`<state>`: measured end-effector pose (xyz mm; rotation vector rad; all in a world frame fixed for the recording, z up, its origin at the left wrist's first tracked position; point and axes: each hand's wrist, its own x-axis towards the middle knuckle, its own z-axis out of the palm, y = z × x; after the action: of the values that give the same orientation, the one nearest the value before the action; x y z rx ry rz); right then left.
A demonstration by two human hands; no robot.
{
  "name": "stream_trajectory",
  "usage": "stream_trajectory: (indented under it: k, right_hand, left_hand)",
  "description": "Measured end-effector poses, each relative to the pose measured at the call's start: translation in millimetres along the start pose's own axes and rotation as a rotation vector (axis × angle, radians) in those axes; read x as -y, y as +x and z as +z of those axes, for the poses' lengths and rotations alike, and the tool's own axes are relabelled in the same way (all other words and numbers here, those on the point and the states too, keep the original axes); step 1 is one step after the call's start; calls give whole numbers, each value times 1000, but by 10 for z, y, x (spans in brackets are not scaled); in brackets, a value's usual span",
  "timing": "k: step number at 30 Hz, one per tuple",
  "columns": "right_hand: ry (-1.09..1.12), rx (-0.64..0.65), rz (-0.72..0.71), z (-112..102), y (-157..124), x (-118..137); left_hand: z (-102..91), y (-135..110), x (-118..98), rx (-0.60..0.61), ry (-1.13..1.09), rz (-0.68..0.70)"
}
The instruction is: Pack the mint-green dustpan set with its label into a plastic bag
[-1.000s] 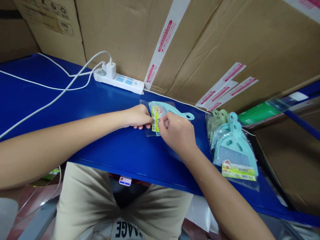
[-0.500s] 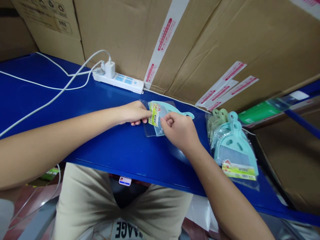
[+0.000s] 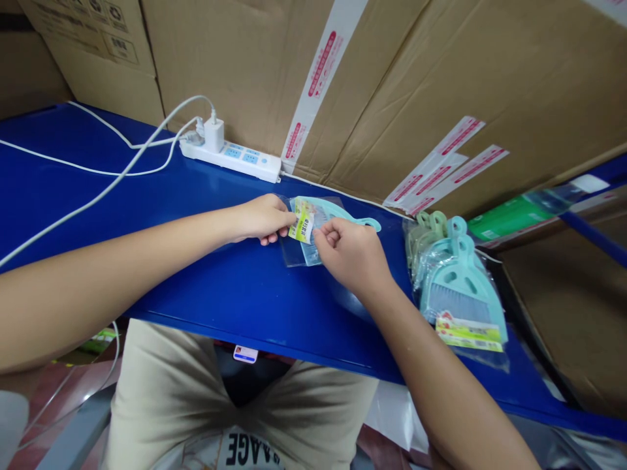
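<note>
A light-blue mini dustpan with a brush [image 3: 330, 208] lies in a clear plastic bag [image 3: 294, 256] on the blue table, its handle to the right. A yellow-green and white paper label [image 3: 302, 225] sits over its wide end. My left hand [image 3: 267, 220] is closed, thumb and finger pinching at the label's left edge. My right hand [image 3: 351, 253] is closed too, its fingertips pinching at the label's right side, over the brush bristles. Whether each pinch takes the label, the bag film or both is hard to make out.
Several bagged dustpan sets [image 3: 460, 290], light blue and olive, are stacked at the right. Behind them lies a green-labelled bottle [image 3: 519, 215]. A white power strip [image 3: 245, 162] with cables sits at the back left, against large cardboard boxes [image 3: 235, 65].
The label between my hands has tilted, its left side dropping and shifting slightly left. Both hands stay in nearly the same place, and the dustpan has barely moved.
</note>
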<state>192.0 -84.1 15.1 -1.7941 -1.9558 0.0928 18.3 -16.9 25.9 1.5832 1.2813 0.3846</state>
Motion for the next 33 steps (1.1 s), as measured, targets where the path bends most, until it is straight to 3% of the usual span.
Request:
stream_trajectory:
  k: [12,20,29,33]
  right_hand:
    - [-18,1,2,-2,-1,8]
    - [-17,-2,-9,-7,8,-9]
    - [75,17,-24,-58,17,-42]
    - [91,-176,64,-247,134,-305]
  left_hand:
    - [183,5,42,103,77,124]
    - [166,13,74,-4,374,409]
    - [153,5,116,69,374,465]
    - [111,15,156,61,347,472]
